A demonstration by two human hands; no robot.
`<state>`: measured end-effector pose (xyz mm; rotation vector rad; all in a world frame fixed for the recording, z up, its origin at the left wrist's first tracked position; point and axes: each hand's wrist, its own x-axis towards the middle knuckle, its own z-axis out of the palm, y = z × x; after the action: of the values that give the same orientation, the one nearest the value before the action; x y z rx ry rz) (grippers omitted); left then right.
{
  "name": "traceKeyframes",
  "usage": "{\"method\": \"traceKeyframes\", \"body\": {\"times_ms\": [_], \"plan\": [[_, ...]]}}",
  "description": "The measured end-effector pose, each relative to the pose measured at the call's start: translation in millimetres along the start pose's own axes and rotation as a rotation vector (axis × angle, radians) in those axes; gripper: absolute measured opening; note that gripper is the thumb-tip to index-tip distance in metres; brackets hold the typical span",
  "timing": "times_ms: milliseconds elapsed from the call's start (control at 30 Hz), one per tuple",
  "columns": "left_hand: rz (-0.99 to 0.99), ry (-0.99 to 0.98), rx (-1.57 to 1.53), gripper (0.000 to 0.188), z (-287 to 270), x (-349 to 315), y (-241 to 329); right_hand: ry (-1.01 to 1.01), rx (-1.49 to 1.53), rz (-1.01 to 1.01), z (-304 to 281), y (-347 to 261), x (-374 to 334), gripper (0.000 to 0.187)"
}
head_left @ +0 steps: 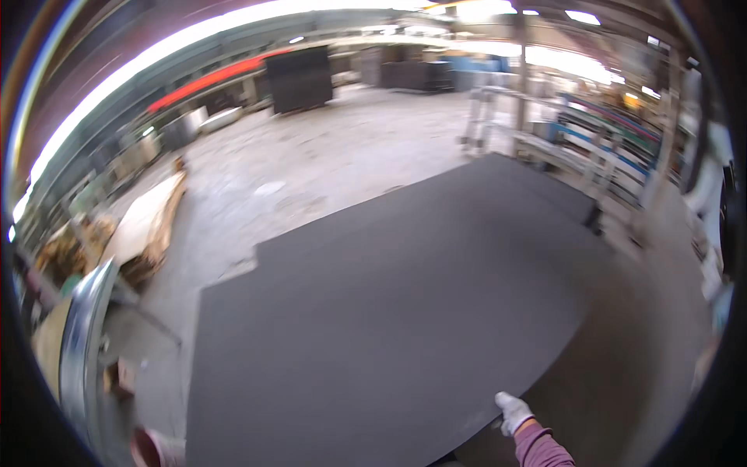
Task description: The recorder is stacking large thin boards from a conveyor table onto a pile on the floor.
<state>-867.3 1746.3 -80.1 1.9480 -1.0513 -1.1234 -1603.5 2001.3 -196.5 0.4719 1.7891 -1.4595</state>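
A large, flat dark grey sheet (373,311) stretches from the lower edge far out ahead of me, with a stepped notch on its left side. My right hand (513,412), in a white glove below a mauve sleeve, grips its near right edge. The thumb side shows on top; the other fingers are hidden at the edge. My left hand is out of view. A small dark shape (594,218) touches the sheet's far right corner, too blurred to name.
Light wooden boards (148,218) lie stacked on the left. Nearer stand a shiny metal-edged panel (84,342) and a reddish bucket (152,447). A metal rack (591,148) is at the far right. Across the concrete floor (350,132) stands a black panel (299,80).
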Motion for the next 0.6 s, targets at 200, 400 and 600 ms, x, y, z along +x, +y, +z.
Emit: {"method": "traceKeyframes", "body": {"times_ms": [200,400,600], "plan": [[-0.265,-0.437,-0.143,0.023,233.4,-44.6,124.5,0.041,0.074,-0.016,105.8,-75.1,68.8,0.074],[-0.426,-0.73,-0.09,0.026,364.9,-10.3,48.8,-0.183,0.167,-0.014,157.2,-13.1,119.2,0.044],[0.869,-0.331,0.908,0.033,319.5,38.6,20.5,0.0,-0.295,0.174,162.7,-7.8,135.4,0.036]]}}
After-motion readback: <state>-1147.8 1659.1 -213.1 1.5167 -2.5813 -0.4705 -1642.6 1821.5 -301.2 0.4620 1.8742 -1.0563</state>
